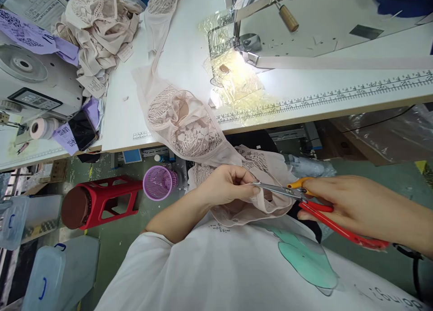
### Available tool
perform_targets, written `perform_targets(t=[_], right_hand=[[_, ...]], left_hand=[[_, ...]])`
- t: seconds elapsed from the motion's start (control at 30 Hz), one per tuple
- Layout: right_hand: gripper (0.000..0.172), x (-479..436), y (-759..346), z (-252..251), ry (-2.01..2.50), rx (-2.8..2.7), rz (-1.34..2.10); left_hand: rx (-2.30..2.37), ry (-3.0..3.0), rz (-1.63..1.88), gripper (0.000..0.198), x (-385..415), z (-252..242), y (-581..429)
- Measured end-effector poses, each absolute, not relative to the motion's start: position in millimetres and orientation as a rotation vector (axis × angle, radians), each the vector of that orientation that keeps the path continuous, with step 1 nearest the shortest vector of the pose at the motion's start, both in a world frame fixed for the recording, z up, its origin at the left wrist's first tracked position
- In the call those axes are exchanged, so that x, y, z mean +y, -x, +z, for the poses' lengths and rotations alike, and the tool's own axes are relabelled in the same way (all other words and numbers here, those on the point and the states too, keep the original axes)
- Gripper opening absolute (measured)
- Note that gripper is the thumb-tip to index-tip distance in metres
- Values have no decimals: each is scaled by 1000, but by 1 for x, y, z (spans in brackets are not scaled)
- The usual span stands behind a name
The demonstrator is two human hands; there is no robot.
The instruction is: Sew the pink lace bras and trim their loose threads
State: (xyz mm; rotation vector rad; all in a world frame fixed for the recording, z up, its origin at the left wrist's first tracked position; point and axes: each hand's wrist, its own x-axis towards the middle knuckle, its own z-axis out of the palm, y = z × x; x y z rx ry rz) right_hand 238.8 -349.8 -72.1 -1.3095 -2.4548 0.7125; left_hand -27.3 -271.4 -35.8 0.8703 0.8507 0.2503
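The setting was a sewing workplace, with a white table (pixel 125 115) above a green floor (pixel 115 257). Nearest the viewer lay the wearer's white shirt (pixel 209 270), printed with a green shape (pixel 307 263). Just beyond it, the right hand (pixel 341 203) was closed around the red and yellow handles of a pair of scissors (pixel 279 190), whose blades pointed left. The left hand (pixel 232 185) pinched an edge of the pale garment (pixel 233 214) between thumb and fingers, and the scissor tips met the work at these fingertips; whether the blades were parted there could not be told. The pale garment lay bunched over the lap, below the table's front edge. From beside it a lace bra (pixel 198 139) extended up over that edge, its cups resting largely on the tabletop; any join between the two was hidden.

To the left, on the floor, stood a purple basket (pixel 145 185) and a red stool (pixel 117 203) with a brown seat. Along the table's front edge ran a printed ruler (pixel 328 94). A dark phone (pixel 82 130) lay at the left, near a white spool (pixel 41 128). Farther back, a heap of pale garments (pixel 101 31) occupied the upper left, and a lit sewing machine (pixel 321 27) the upper right.
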Motion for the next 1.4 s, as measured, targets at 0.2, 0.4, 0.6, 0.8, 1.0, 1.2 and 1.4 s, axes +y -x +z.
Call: perform_targets(t=[0.2,0.4,0.6,0.8,1.0,1.2,1.4], right_hand=[[54,-347,-239,-69,1409,-2423,917],[49,-344,-239,-60,1455,-2420,1206],[50,-345,-239,-58,1478,-2428,1123],[54,-348,-240,-64,1490,-2423,1040],[54,-347,-231,-62,1407,-2338,1071],[61,-348,-218,-47,1617,-2021,1140],[36,-365,-195,-63,1343,-1812,1103]], left_hand=[[876,-868,251,42,-271,-36,28],[884,-863,221,42,-270,-37,29],[880,-864,211,41,-269,-35,28],[859,-850,209,42,-269,-35,28],[857,-843,245,44,-269,-36,29],[849,-882,304,46,-270,-34,31],[908,-958,442,47,-267,-38,32]])
